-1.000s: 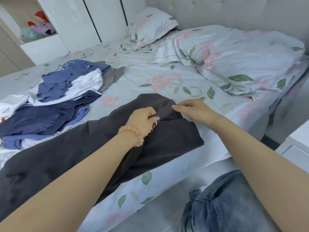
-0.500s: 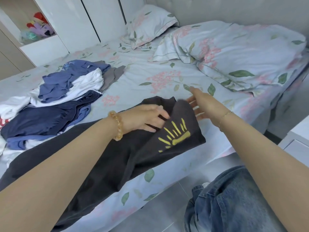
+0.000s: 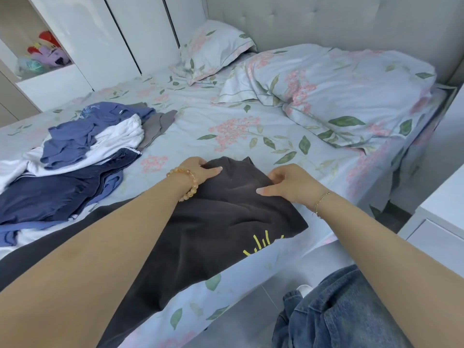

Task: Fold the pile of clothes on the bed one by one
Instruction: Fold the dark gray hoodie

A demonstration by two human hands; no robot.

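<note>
1. Cloth is what you are handling: a dark garment (image 3: 226, 222) with a yellow print lies spread along the near edge of the bed (image 3: 251, 116), its lower part running back under your forearms and one corner hanging just over the mattress edge.

2. Your left hand (image 3: 200, 169) rests on the far edge of the dark garment, thumb laid out flat on top; its fingers are tucked behind the cloth, so you appear to be pinching that edge, though the fingertips are hidden.

3. Your right hand (image 3: 288, 184) has its fingers curled down onto the fabric beside the left, thumb pointing inward, nipping a small ridge of cloth.

4. Expect the garment to be light, limp and without any stiffness. It wrinkles already between your hands, and will sag wherever you do not support it.

5. Take hold at edges and corners rather than the middle; a hold in the middle would only bunch it. With hands well apart on one hem, it should hang straight enough to lay over evenly.

6. Mind the overhanging corner near the print: soft cloth may slide off the bed edge if you pull toward yourself.

7. A pile of clothes (image 3: 75, 159) in blue, white, navy and grey waits unfolded to your left, near the dark garment.
</note>
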